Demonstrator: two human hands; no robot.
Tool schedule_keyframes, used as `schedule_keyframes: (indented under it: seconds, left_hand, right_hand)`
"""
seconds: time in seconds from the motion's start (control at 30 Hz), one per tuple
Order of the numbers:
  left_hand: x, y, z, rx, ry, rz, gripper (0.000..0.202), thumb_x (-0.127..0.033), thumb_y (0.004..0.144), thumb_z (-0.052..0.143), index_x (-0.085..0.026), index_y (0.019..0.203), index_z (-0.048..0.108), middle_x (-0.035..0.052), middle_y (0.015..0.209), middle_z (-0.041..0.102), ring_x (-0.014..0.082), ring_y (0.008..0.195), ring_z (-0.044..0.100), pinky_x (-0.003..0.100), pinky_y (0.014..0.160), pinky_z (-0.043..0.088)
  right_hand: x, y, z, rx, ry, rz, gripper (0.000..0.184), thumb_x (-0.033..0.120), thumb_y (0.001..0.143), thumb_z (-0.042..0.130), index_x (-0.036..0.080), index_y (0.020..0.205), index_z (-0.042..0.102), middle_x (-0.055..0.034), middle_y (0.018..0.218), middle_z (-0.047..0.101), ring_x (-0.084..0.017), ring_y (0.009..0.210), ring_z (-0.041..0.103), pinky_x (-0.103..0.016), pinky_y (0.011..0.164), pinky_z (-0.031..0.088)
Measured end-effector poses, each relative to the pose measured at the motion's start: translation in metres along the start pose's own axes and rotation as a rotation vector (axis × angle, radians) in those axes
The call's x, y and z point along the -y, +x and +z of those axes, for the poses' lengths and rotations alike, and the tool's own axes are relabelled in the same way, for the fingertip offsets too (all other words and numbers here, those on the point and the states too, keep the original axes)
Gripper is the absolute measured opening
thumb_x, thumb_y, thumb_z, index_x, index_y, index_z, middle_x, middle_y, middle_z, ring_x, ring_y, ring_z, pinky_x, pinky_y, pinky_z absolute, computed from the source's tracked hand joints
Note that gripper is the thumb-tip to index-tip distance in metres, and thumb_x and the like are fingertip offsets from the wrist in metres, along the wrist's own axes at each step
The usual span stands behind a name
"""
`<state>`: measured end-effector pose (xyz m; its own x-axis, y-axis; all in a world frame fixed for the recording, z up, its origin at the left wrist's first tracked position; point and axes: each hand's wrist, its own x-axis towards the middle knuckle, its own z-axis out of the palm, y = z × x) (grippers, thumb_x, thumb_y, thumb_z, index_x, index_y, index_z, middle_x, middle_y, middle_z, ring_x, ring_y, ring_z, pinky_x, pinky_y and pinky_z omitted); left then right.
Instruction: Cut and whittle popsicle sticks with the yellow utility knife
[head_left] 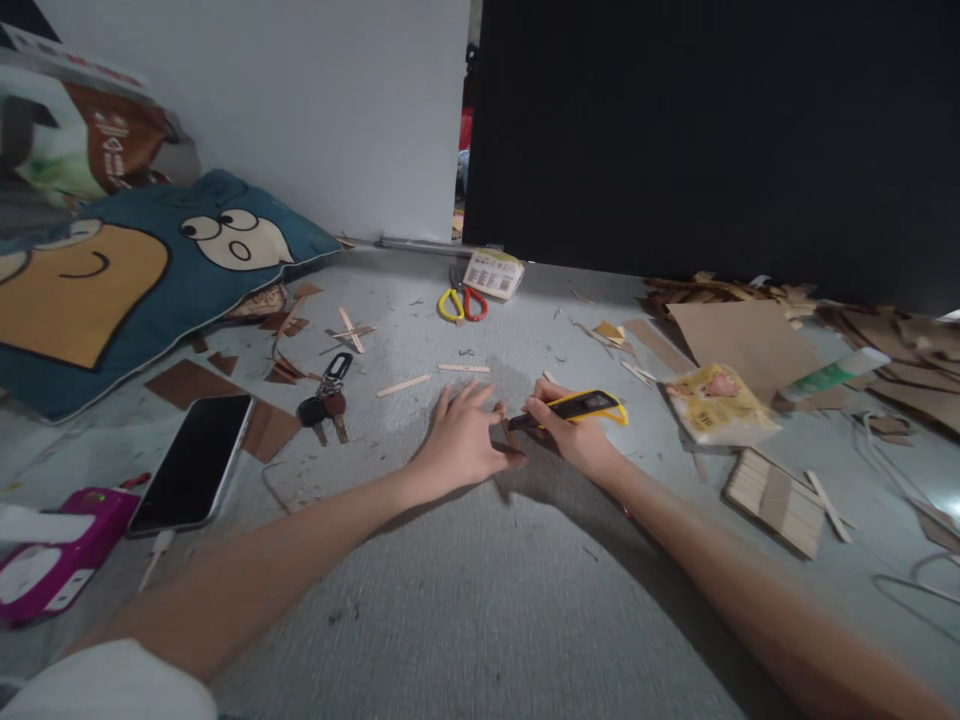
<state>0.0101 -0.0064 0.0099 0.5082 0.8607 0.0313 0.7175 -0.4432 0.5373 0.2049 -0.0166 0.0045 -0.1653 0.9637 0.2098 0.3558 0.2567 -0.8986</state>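
My right hand is closed around a yellow and black utility knife. The knife's front end points left, toward a thin brown strip on the grey table. My left hand rests on the table with its fingers spread forward. Its thumb and index finger sit at the two ends of that strip, steadying it. Beyond my hands lie two wooden craft sticks, one flat in front and one slanted. Whether the blade touches the strip is too small to tell.
Scissors and a small packet lie at the back. On the left are keys, a phone, a magenta device and a cushion. To the right are a yellow packet, bundled craft sticks and cardboard.
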Motion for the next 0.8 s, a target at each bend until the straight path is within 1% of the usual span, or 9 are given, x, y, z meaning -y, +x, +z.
schedule_keyframes:
  seconds: [0.1,0.17,0.23,0.33,0.37,0.4,0.47,0.63,0.8]
  left_hand:
    - [0.0,0.0,0.0,0.006,0.006,-0.004,0.071,-0.052,0.074,0.09,-0.019,0.134,0.073,0.0173,0.167,0.045,0.0425,0.161,0.029,0.067,0.132,0.013]
    - [0.001,0.0,0.0,0.001,0.003,-0.004,0.07,-0.052,0.074,0.089,-0.02,0.134,0.073,0.0172,0.167,0.046,0.042,0.161,0.029,0.067,0.132,0.012]
    - [0.002,0.0,0.001,0.0,0.003,0.0,0.067,-0.052,0.074,0.089,-0.021,0.132,0.074,0.0162,0.167,0.046,0.0413,0.162,0.028,0.066,0.132,0.012]
    - [0.004,0.001,0.003,0.006,0.01,0.006,0.066,-0.053,0.076,0.087,-0.022,0.132,0.075,0.0151,0.168,0.044,0.0408,0.162,0.027,0.065,0.133,0.012]
    - [0.005,0.001,0.004,0.005,0.009,0.01,0.066,-0.054,0.076,0.086,-0.022,0.133,0.074,0.015,0.168,0.044,0.0406,0.162,0.028,0.065,0.133,0.012]
    - [0.006,0.001,0.004,-0.002,0.005,0.013,0.067,-0.055,0.077,0.086,-0.022,0.134,0.073,0.0149,0.168,0.045,0.0403,0.162,0.028,0.065,0.133,0.012]
    - [0.007,0.0,0.006,-0.029,-0.012,0.015,0.071,-0.056,0.076,0.086,-0.022,0.136,0.071,0.0149,0.166,0.047,0.0395,0.161,0.03,0.064,0.133,0.012]
    - [0.005,-0.001,0.008,-0.074,-0.073,0.015,0.079,-0.049,0.072,0.09,-0.021,0.141,0.062,0.0167,0.163,0.05,0.0385,0.16,0.032,0.064,0.133,0.011]
    - [0.004,-0.001,0.008,-0.121,-0.109,0.01,0.068,-0.04,0.069,0.094,-0.022,0.126,0.061,0.017,0.156,0.055,0.0384,0.154,0.042,0.064,0.131,0.015]
  right_hand:
    - [0.0,0.0,0.003,-0.079,0.003,0.034,0.051,0.065,0.097,0.055,0.026,0.067,0.043,0.0043,0.057,0.048,-0.016,0.055,0.047,-0.031,0.057,0.038]
    - [0.0,-0.002,0.004,-0.089,-0.031,0.021,0.048,0.063,0.098,0.052,0.026,0.068,0.043,0.0044,0.057,0.047,-0.016,0.054,0.046,-0.03,0.056,0.038]
    - [0.0,-0.007,0.003,-0.053,-0.119,-0.038,0.045,0.058,0.1,0.052,0.025,0.07,0.046,0.0042,0.059,0.049,-0.015,0.055,0.047,-0.03,0.057,0.038]
    - [-0.004,-0.019,0.002,-0.034,-0.243,-0.2,0.038,0.049,0.103,0.052,0.025,0.075,0.051,0.0033,0.062,0.054,-0.014,0.056,0.051,-0.029,0.058,0.04]
    - [-0.006,-0.022,0.001,-0.087,-0.246,-0.272,0.036,0.048,0.104,0.052,0.025,0.076,0.051,0.0023,0.065,0.058,-0.014,0.056,0.052,-0.029,0.058,0.041]
    - [-0.008,-0.025,0.002,-0.183,-0.234,-0.335,0.036,0.048,0.105,0.051,0.025,0.076,0.051,0.0015,0.067,0.06,-0.014,0.055,0.053,-0.029,0.057,0.041]
    - [-0.011,-0.028,0.002,-0.291,-0.22,-0.384,0.034,0.045,0.106,0.051,0.026,0.078,0.05,0.0006,0.069,0.063,-0.015,0.059,0.059,-0.03,0.061,0.045]
    - [-0.013,-0.026,0.002,-0.332,-0.233,-0.375,0.032,0.045,0.107,0.053,0.027,0.08,0.052,0.0013,0.068,0.063,-0.017,0.062,0.063,-0.031,0.061,0.049]
    - [-0.014,-0.024,0.002,-0.35,-0.258,-0.291,0.039,0.054,0.106,0.052,0.026,0.079,0.054,0.0012,0.067,0.062,-0.018,0.063,0.064,-0.035,0.065,0.052]
